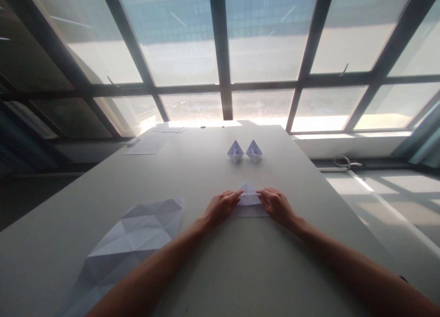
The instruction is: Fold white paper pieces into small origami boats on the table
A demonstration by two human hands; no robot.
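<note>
A partly folded white paper with a pointed top lies flat on the grey table in front of me. My left hand presses its left side with the fingers curled onto the fold. My right hand presses its right side the same way. Beyond them two finished folded paper boats stand side by side, apart from my hands.
A large creased white sheet lies unfolded at the near left of the table. More flat paper rests at the far left corner. Big windows rise behind the table's far edge, with a sill and floor to the right.
</note>
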